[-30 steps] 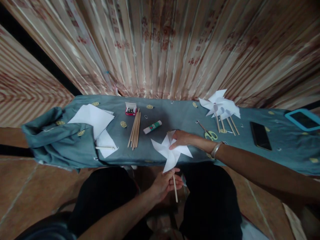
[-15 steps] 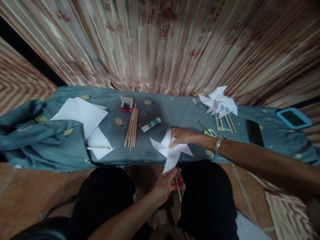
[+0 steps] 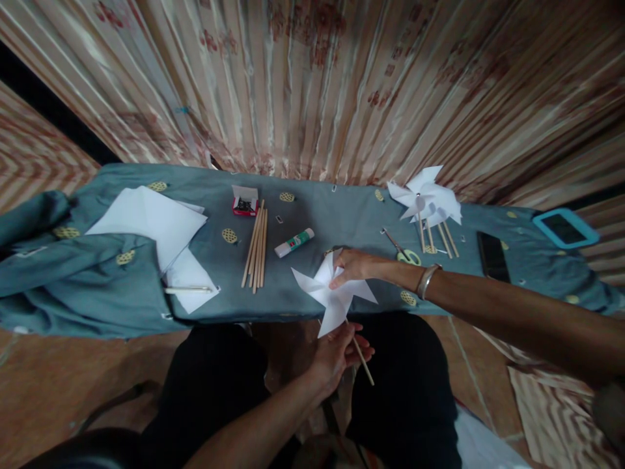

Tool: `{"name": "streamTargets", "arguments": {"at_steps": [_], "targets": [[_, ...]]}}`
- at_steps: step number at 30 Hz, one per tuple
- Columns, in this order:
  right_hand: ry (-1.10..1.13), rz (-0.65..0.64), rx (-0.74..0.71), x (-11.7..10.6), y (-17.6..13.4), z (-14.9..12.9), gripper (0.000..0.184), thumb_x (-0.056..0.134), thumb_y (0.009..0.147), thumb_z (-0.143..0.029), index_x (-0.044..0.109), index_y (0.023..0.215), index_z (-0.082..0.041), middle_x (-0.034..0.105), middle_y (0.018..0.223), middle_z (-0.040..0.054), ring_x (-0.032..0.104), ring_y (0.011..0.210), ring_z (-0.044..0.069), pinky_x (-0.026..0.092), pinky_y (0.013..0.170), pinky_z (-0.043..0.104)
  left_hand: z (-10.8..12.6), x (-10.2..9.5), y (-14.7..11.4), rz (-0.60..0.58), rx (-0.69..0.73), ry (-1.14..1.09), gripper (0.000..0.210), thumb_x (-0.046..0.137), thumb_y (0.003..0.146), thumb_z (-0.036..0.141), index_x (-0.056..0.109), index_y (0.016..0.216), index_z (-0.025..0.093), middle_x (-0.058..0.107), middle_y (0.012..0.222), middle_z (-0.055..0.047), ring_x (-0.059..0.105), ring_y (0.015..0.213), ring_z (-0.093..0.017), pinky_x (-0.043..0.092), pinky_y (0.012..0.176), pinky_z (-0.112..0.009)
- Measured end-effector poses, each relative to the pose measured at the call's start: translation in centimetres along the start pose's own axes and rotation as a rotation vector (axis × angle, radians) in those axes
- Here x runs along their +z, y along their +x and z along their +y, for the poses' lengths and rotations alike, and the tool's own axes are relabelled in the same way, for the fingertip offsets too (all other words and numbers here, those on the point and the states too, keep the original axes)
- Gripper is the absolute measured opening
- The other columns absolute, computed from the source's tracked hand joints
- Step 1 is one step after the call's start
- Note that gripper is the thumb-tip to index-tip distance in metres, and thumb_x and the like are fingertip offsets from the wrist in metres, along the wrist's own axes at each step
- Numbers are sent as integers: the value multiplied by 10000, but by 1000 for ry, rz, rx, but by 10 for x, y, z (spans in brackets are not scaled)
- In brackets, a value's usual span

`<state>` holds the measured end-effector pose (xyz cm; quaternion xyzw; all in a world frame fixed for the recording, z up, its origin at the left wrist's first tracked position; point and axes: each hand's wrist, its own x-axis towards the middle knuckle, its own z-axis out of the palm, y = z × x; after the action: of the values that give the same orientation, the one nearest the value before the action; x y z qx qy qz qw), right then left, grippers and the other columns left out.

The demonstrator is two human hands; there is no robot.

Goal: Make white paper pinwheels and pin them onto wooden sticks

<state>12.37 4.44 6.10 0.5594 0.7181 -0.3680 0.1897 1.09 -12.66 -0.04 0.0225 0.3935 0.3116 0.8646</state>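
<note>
A white paper pinwheel (image 3: 332, 303) is over the front edge of the cloth-covered table. My right hand (image 3: 347, 267), with a bangle on the wrist, pinches it at the centre from above. Below the paper, my left hand (image 3: 336, 355) has its fingers closed about a thin wooden stick (image 3: 362, 361), which slants down to the right. The stick's upper end is hidden behind the pinwheel, so I cannot tell whether the two are joined.
Nearby lie a glue stick (image 3: 294, 242), wooden sticks (image 3: 256, 251), a small red box of pins (image 3: 245, 202) and scissors (image 3: 407, 256). White paper sheets (image 3: 156, 221) with a pen (image 3: 188, 290) are left. Further pinwheels (image 3: 430, 195), a phone (image 3: 493, 256) and a blue-framed tablet (image 3: 565, 228) are right.
My left hand has shifted slightly right, and the stick in it now slants more to the right. My right hand keeps its pinch on the pinwheel. The camera view has shifted slightly.
</note>
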Motion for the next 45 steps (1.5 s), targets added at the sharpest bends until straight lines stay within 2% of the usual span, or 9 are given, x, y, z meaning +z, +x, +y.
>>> {"name": "streamTargets", "arguments": {"at_steps": [8,16,21,25,28,32,34,38,45], "targets": [[-29,-28,-23,-1,3,1,308,752,667,-431,776,861,-193,716,801,23,644,765,202,431,621,260,7,-5,-8,-3,25,73,655,864,480,587,642,869,108,650,618,-8,621,550,-145,496,609,-299],[-18,-41,-30,-1,7,3,273,767,664,-416,769,817,-190,708,802,20,630,759,184,429,625,251,21,-13,-21,28,49,176,625,801,546,606,672,902,108,622,551,19,515,449,-94,389,535,-256],[41,27,-10,6,6,7,290,782,637,-437,764,790,-192,670,699,12,600,670,185,409,583,279,21,-17,-32,37,20,109,650,859,491,572,681,911,110,686,657,-37,598,548,-130,466,624,-292],[71,82,-4,12,3,12,258,785,615,-452,739,684,-208,620,617,-1,576,621,171,392,567,278,16,-24,-37,19,19,127,634,896,456,535,696,876,104,704,702,-65,640,600,-156,494,663,-309],[181,85,-45,11,-2,15,283,790,584,-461,727,659,-196,599,607,-15,541,593,147,367,547,264,12,-28,-35,9,57,174,617,884,483,546,711,873,100,695,682,-55,620,557,-138,484,624,-290],[463,37,-100,7,-18,19,432,767,562,-583,715,665,-166,562,575,-40,480,552,113,327,526,249,12,-26,-34,-3,96,224,597,871,508,553,729,872,101,691,672,-54,618,556,-137,490,616,-284],[571,83,-87,6,-28,20,490,754,563,-634,711,664,-156,558,557,-43,468,543,107,319,528,248,15,-23,-33,-3,120,247,588,868,515,551,736,870,101,693,667,-56,618,551,-139,497,619,-287],[875,237,-79,3,-44,27,550,706,630,-690,738,741,-152,662,628,9,529,566,135,378,560,273,27,-11,-28,16,189,288,575,874,518,538,743,866,99,705,669,-66,631,557,-146,512,637,-294],[1313,698,-219,-18,-26,44,708,523,652,-860,700,787,-188,726,760,89,665,728,221,498,672,329,80,24,-9,-22,352,320,524,895,505,493,753,838,115,718,686,-63,641,559,-155,523,631,-294]]}}
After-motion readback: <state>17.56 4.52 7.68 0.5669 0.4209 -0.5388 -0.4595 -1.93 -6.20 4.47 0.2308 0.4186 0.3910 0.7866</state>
